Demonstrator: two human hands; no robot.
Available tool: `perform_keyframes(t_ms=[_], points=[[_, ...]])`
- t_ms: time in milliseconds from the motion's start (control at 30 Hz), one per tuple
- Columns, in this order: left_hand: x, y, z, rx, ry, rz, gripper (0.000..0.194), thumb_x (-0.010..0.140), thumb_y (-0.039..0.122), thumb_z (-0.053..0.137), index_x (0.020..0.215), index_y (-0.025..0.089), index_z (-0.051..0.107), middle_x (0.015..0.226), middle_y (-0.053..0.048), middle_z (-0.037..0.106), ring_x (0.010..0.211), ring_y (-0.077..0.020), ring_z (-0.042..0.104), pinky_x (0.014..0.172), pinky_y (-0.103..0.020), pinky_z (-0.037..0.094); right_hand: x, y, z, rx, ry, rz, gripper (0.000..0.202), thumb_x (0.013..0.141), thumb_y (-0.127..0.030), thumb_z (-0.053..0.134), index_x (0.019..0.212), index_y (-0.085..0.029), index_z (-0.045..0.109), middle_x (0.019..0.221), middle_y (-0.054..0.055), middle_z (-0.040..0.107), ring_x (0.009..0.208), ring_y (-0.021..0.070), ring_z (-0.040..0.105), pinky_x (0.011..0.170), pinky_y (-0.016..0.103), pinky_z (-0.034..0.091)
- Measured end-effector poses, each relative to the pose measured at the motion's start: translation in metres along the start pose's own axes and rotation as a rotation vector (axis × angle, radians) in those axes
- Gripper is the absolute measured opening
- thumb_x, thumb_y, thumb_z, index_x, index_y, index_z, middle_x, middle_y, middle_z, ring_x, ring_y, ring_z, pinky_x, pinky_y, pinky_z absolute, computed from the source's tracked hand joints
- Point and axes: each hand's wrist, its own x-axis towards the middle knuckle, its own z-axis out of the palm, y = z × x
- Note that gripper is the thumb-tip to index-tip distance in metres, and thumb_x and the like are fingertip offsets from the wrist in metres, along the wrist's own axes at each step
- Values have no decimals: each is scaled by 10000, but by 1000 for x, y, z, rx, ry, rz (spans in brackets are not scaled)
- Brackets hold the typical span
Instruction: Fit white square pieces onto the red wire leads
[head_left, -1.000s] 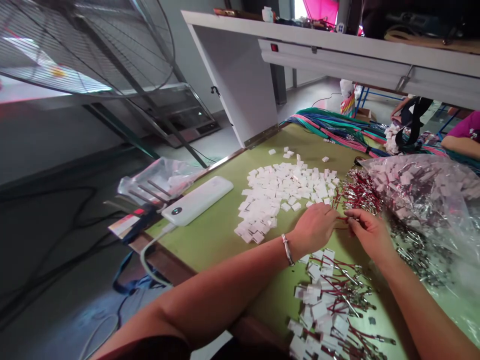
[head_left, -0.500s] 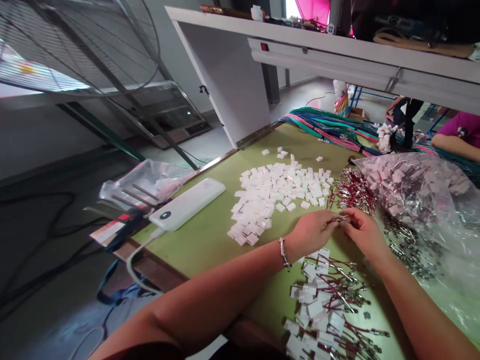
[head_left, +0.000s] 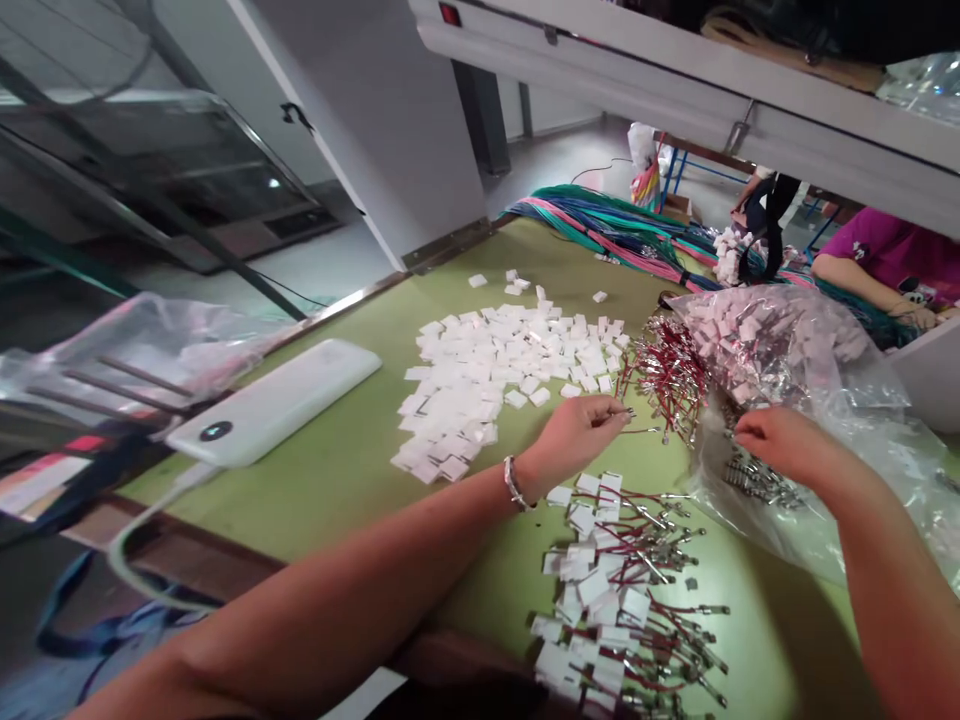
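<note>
My left hand [head_left: 577, 437] is closed in a pinch on a short wire lead [head_left: 639, 431], with small metal ends showing past the fingertips. To its right, my right hand [head_left: 791, 447] is over a pile of small metal terminals [head_left: 761, 482] lying on clear plastic. Its fingers are curled together, and anything inside them is hidden. Just beyond the hands lies a bunch of dark red leads with metal ends [head_left: 671, 375]. White plastic connector housings [head_left: 517, 350] are spread behind my left hand. Nearer me, rows of housings with red leads fitted [head_left: 600, 590] rest on the green tabletop [head_left: 352, 500].
A clear bag of white housings [head_left: 772, 335] stands at the right. A white power bank [head_left: 277, 405] with a cable lies at the left edge. Bundled coloured wires [head_left: 600, 225] run along the back, near another person's arm [head_left: 862, 285]. A white shelf [head_left: 637, 75] spans above.
My hands were together at the fingertips and are now apart. The right hand has moved right to the terminal pile; the left keeps its pinch. The view has shifted right.
</note>
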Motion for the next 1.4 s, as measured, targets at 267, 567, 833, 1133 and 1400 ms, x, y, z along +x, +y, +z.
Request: perform_keyframes(t_ms=[267,567,833,1133,1400], points=[[-2,-2,0,334,-25,238,300,905,293,408,806,169,662,773,-47,657,741,-151,572,734,-296,448,-8,14,51,-130,103,127,158,807,-316,584,721,-208,661,738,58,672,591,168,565,537,279,333],[-7,0,4,45,-93,7,248,826,308,499,731,145,661,612,14,571,525,-72,436,494,-203,358,1,3,65,-122,238,-30,131,837,-213,501,818,-183,628,884,100,657,729,201,599,635,309,388],[-9,-2,8,-35,-198,-10,253,818,348,544,756,144,681,634,8,587,553,-73,443,518,-200,378,-18,-53,65,660,222,-72,179,790,-381,562,823,-215,620,655,7,644,551,153,563,558,288,448],[-14,3,9,-85,-254,52,230,817,309,526,725,154,668,626,12,567,586,-81,458,551,-207,389,-23,-86,74,785,324,-175,166,794,-320,571,798,-218,702,754,27,685,682,173,610,648,295,485],[-13,3,6,-50,-267,46,224,833,286,520,714,146,649,609,15,555,556,-77,460,534,-210,379,-25,-85,74,741,318,-207,166,816,-311,551,768,-211,675,689,12,635,628,155,563,595,273,445]])
